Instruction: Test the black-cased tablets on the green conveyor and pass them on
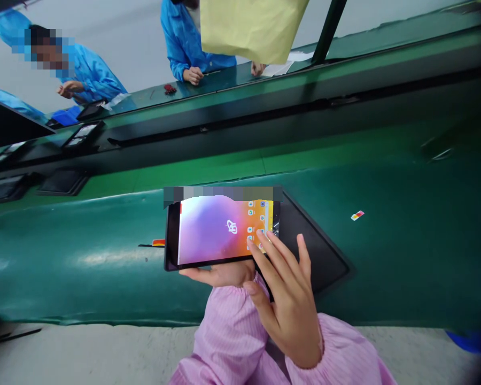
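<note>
A tablet (208, 232) with its screen lit, showing app icons over a purple and orange background, rests in my left hand (224, 274). That hand supports it from underneath; most of its fingers are hidden behind the tablet. Over the icon end of the screen is my right hand (286, 291), its fingers spread and the fingertips at or just above the glass. I cannot tell whether they touch it. Beneath and to the right, a dark flat tablet-shaped thing (308, 246) lies on the green table mat (404, 256), partly covered by my right hand.
A small coloured sticker (357, 215) lies on the mat at right, and a red-orange strip (158, 243) at left. Several dark tablets (64, 182) are at far left. Across the line, people in blue (192, 75) work at another bench. A yellow sheet (252, 27) hangs above.
</note>
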Demonstrator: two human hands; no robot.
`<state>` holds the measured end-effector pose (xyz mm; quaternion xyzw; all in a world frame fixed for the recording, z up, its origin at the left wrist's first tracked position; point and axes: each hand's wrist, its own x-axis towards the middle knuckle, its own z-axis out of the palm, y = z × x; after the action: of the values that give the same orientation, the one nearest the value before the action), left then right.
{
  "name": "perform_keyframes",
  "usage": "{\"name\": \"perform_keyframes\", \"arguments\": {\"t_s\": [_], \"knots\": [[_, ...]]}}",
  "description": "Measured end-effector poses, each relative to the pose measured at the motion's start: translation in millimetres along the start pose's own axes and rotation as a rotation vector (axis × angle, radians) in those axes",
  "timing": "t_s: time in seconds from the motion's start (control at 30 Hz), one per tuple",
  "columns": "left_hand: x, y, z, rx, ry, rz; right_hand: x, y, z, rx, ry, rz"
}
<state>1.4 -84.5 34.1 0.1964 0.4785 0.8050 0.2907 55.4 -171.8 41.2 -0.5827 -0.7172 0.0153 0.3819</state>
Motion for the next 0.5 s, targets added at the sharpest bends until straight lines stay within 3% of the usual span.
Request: {"name": "perform_keyframes", "arguments": {"t_s": [0.03,0.1,0.37,0.5], "knots": [[0.2,0.7,1.4,-0.112,0.094,0.002,-0.2,-0.3,0.5,0.000,-0.001,-0.002],[1.1,1.3,2.5,-0.200,0.149,-0.005,-0.9,-1.2,1.0,0.002,-0.002,-0.002],[-0.8,-4.7,-6.4,0.026,0.011,0.013,0.4,-7.5,2.6,0.077,0.037,0.063],[-3.8,-1.4,-5.6,-0.048,0.024,-0.039,-0.4,-9.6,4.5,0.078,0.010,0.056]]}}
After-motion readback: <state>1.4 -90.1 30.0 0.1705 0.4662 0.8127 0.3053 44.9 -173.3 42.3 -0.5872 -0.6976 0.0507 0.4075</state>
